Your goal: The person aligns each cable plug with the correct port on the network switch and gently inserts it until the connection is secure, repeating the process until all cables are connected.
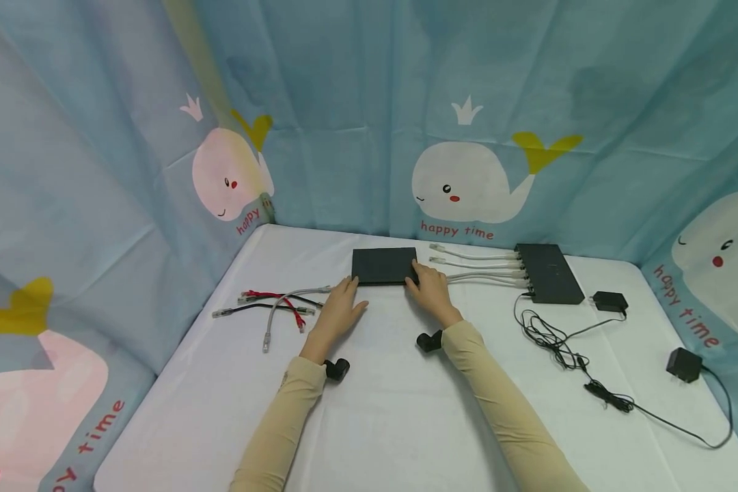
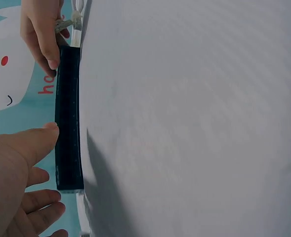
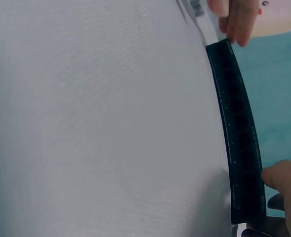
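A black network switch (image 1: 384,266) lies flat near the back of the table, its row of numbered ports (image 3: 236,123) facing the front. My left hand (image 1: 339,309) touches its left front corner with nearly straight fingers, the thumb held apart. At the opposite end, my right hand (image 1: 432,290) grips the switch, thumb by the front edge and fingers round the side. In the right wrist view the right thumb (image 3: 281,175) meets the upper edge; part of that hand is cut off by the frame.
Left lie several short grey, black and red network cables (image 1: 283,301). A second black switch (image 1: 550,273) at right has grey cables (image 1: 482,266) plugged in. Beyond it are a black adapter (image 1: 610,301), a coiled power cord (image 1: 550,338) and a plug (image 1: 684,365).
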Demonstrator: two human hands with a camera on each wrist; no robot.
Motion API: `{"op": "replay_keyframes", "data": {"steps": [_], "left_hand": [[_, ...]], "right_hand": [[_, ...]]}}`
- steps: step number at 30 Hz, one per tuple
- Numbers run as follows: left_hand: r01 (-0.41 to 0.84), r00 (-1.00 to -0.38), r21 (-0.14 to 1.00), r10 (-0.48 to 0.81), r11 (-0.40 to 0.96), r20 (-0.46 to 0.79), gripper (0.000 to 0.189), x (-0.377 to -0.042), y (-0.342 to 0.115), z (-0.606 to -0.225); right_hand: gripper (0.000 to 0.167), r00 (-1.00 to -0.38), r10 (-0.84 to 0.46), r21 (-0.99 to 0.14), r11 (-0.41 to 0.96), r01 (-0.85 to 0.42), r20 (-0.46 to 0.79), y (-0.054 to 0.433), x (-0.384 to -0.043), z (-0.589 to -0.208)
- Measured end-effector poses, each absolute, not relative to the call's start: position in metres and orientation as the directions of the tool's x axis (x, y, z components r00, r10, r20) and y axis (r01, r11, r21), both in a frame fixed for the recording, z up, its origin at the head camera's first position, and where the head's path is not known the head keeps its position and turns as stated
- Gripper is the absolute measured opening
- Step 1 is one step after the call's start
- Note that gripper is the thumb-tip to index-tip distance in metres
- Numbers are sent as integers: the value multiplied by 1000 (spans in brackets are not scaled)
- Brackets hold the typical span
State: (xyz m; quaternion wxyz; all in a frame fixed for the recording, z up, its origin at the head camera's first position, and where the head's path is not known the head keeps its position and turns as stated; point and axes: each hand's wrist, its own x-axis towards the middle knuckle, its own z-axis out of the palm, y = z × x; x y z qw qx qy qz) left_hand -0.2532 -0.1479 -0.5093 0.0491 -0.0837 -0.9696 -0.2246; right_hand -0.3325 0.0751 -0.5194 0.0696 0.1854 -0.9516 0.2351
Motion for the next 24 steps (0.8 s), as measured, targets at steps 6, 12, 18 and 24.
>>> {"op": "replay_keyframes", "data": {"steps": [6,12,18,24], "left_hand": [[146,-988,476,102,867,118,69,-262,-136,-509],[79,-996,533,43,843,80,69,-269,-130,-513],[69,-994,539,13,840,107,64,-270,-128,-513],[92,-990,521,20,849,142,61,-267,-128,-511]], "right_hand": [[52,-924,-309,-409,831,-377,224,76,-334,-519],[52,-922,-321,-392,837,-383,215,75,-333,-521],[53,-908,-346,-323,853,-409,237,75,-330,-520],[53,-896,-357,-235,877,-419,265,76,-323,-520]]}}
